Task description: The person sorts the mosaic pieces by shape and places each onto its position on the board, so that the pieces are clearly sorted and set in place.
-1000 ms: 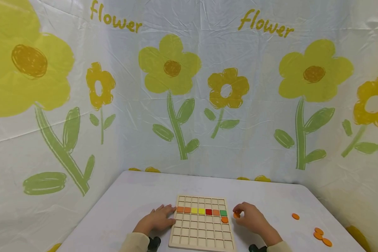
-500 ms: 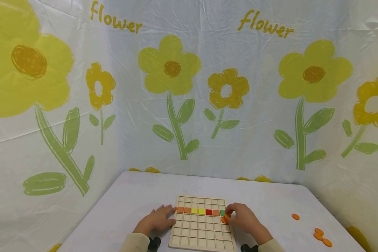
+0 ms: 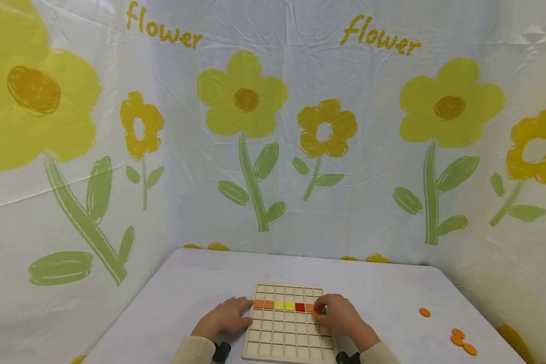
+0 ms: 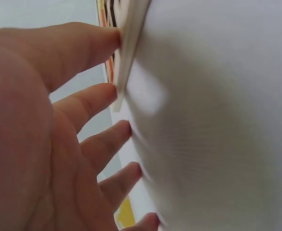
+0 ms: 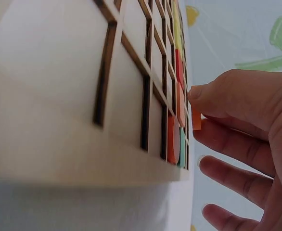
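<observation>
A wooden grid board (image 3: 279, 336) lies on the table, a row of coloured square tiles (image 3: 279, 306) across it in orange, yellow and red; a green tile (image 5: 182, 147) sits at the row's right end. My left hand (image 3: 227, 317) rests at the board's left edge, thumb and index fingertip touching its side, the other fingers spread on the table. My right hand (image 3: 343, 318) is over the board's right side, pinching an orange disc (image 5: 196, 115) between thumb and index finger. Another orange disc (image 5: 173, 139) sits in a cell beside the green tile; my right hand hides it in the head view.
Several loose orange discs lie on the table to the right: one apart (image 3: 424, 312) and a touching cluster (image 3: 457, 340) nearer the front. A flower-printed curtain (image 3: 368, 202) surrounds the table (image 3: 200, 275) at the back and sides.
My right hand has moved left with the pinched disc, from beside the board to over the coloured row's right end, covering the green tile and the placed disc. My left hand stays put.
</observation>
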The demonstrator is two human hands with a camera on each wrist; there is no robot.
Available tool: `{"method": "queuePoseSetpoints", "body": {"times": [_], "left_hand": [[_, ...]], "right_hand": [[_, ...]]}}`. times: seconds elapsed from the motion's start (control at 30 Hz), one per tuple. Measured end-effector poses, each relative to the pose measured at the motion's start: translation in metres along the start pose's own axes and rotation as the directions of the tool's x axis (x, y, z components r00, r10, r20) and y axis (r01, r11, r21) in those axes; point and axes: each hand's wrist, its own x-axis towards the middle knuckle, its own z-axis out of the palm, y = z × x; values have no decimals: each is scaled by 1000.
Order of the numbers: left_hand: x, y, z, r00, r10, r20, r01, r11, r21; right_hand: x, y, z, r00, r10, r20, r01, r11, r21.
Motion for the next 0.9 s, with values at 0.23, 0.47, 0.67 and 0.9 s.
{"method": "queuePoseSetpoints", "body": {"times": [0.23, 0.47, 0.67, 0.9], "left_hand": [[-2, 4, -5, 1000, 11, 9, -11, 1000, -18], [-3, 9, -9, 1000, -4, 12, 3, 1000, 18], [-3, 13, -12, 1000, -8, 17, 8, 999, 42], [-2, 9, -9, 1000, 0, 21, -1, 999, 48]], "right_hand": [[0, -7, 3, 998, -58, 14, 59, 998, -29], [1, -9, 5, 995, -97, -18, 93, 987, -131], [0, -13, 5, 996, -90, -11, 88, 986, -142], [3, -14, 8, 998, -64, -4, 63, 989, -137]]}}
